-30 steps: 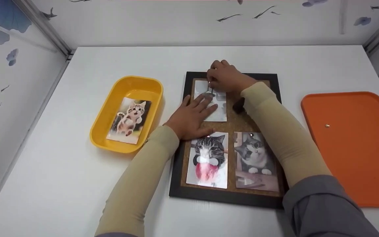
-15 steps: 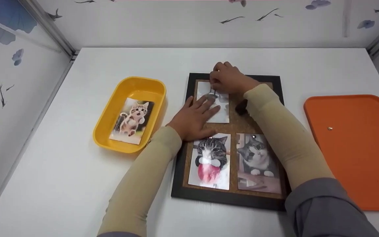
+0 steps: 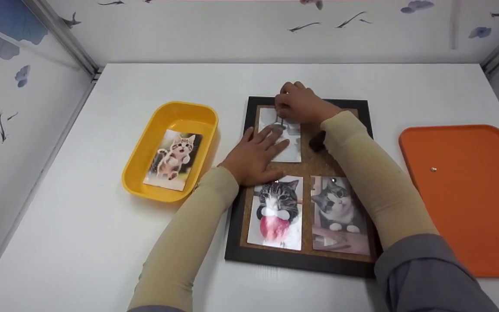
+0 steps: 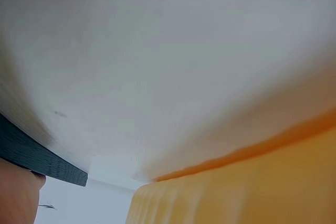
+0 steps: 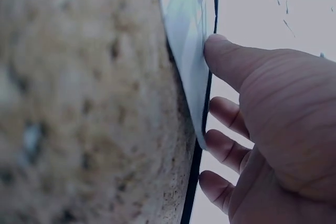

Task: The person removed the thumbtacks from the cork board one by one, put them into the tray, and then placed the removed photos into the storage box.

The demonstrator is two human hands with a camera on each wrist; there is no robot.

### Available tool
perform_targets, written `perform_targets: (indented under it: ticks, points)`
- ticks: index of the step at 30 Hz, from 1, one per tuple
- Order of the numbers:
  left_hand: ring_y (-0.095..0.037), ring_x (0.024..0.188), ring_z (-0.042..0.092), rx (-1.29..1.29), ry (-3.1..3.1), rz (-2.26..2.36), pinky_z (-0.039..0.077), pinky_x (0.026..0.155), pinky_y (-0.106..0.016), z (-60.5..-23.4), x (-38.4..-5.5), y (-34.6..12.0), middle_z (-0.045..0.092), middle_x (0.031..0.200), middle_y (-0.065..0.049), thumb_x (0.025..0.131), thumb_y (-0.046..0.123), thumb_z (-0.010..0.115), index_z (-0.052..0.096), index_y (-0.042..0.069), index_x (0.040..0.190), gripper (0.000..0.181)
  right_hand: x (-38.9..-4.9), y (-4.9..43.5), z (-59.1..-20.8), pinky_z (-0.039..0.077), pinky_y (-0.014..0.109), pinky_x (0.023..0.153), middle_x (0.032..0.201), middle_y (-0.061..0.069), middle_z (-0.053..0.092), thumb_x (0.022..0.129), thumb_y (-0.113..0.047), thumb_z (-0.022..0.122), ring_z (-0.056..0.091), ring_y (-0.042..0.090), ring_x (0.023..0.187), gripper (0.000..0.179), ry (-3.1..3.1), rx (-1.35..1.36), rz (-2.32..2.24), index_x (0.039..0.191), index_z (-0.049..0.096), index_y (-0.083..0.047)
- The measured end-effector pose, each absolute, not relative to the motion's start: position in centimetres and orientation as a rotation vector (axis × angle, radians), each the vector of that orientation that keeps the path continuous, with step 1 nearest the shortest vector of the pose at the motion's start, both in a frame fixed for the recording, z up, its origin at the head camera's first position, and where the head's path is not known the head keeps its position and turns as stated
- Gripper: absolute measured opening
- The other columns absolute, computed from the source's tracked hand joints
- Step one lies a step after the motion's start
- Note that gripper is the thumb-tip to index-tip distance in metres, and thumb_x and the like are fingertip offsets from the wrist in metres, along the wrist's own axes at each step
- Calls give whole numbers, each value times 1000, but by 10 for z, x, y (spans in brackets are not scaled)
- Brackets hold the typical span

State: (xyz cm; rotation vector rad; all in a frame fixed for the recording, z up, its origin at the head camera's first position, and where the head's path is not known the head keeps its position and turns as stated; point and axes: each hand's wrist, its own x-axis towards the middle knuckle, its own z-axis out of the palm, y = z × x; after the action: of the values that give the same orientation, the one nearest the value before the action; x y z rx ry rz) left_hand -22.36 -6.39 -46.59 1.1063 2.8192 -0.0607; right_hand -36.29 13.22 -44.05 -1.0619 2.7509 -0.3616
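Note:
A corkboard (image 3: 306,167) in a black frame lies on the table. My left hand (image 3: 254,158) is spread flat, fingers holding down a grey-white photo (image 3: 292,149) at the board's upper left. At that photo's top edge, my right hand (image 3: 299,103) has its fingers curled, its thumb at the spot of a thumbtack it hides. In the right wrist view, the thumb (image 5: 226,53) presses against the photo. Two cat photos are tacked below: one cat with a red ball (image 3: 275,225), one grey-and-white cat (image 3: 340,219), each with a thumbtack (image 3: 333,180) at the top.
A yellow tray (image 3: 189,113) at the left holds a kitten photo (image 3: 173,160). At the right lies an orange tray (image 3: 466,208) with one thumbtack (image 3: 433,169) on it. White panels (image 3: 249,34) enclose the table's back and sides.
The head view shifted slightly. Both hands stay at the same places on the board. A bright tack head beside my right thumb has become hidden under the hand.

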Motion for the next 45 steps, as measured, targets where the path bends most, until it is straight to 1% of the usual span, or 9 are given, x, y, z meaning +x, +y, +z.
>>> perform_targets:
  ticks: [5, 9, 13, 19, 25, 37, 41, 45]
  points:
    - [-24, 152, -1, 1099, 2809, -50, 1, 118, -56, -464, -222, -65, 3, 167, -3, 96, 73, 22, 13, 25, 161, 81, -362, 132, -438, 40, 53, 95, 124, 14, 50, 101, -23, 59, 43, 31, 110, 13, 2747, -1071, -395, 100, 63, -11]
    - [-24, 152, -1, 1091, 2808, -48, 0, 118, -56, -464, -222, -64, 3, 167, -2, 96, 73, 22, 13, 25, 161, 81, -361, 132, -435, 40, 55, 93, 121, 13, 52, 100, -23, 60, 44, 31, 107, 13, 2760, -1070, -404, 99, 64, -10]
    - [-23, 152, -1, 1093, 2818, -53, 0, 119, -55, -465, -223, -64, 3, 167, -2, 95, 74, 20, 12, 26, 161, 82, -360, 129, -431, 38, 57, 94, 122, 12, 53, 100, -25, 61, 44, 31, 110, 13, 2797, -1055, -374, 99, 65, -12]
    - [-23, 152, 0, 1095, 2826, -69, 0, 119, -55, -468, -224, -63, 3, 167, -1, 95, 74, 20, 12, 26, 161, 82, -356, 125, -428, 36, 56, 97, 126, 12, 54, 99, -26, 64, 43, 33, 117, 15, 2846, -1091, -280, 103, 68, -13]
    - [-23, 152, -1, 1093, 2836, -69, 1, 119, -55, -468, -224, -63, 4, 167, -1, 95, 75, 19, 12, 27, 161, 82, -348, 126, -420, 35, 56, 98, 126, 12, 54, 98, -24, 65, 43, 33, 120, 15, 2860, -1107, -286, 105, 68, -12]
    - [-22, 152, -2, 1088, 2842, -49, 0, 119, -54, -468, -225, -64, 4, 167, 0, 94, 74, 20, 12, 28, 161, 82, -328, 144, -406, 33, 56, 99, 125, 10, 54, 97, -25, 67, 43, 31, 119, 12, 2882, -1104, -358, 97, 67, -13]
    - [-22, 152, -2, 1084, 2844, -49, -1, 119, -53, -469, -225, -63, 4, 167, 0, 94, 75, 19, 12, 28, 161, 82, -321, 154, -407, 33, 55, 100, 126, 9, 54, 97, -23, 67, 42, 31, 122, 10, 2889, -1056, -349, 98, 68, -14]
    - [-22, 152, -3, 1078, 2843, -60, -1, 119, -54, -470, -225, -62, 4, 167, 0, 93, 76, 18, 11, 28, 161, 83, -314, 165, -407, 33, 54, 98, 127, 9, 54, 96, -23, 68, 42, 32, 122, 10, 2900, -1043, -354, 100, 69, -14]
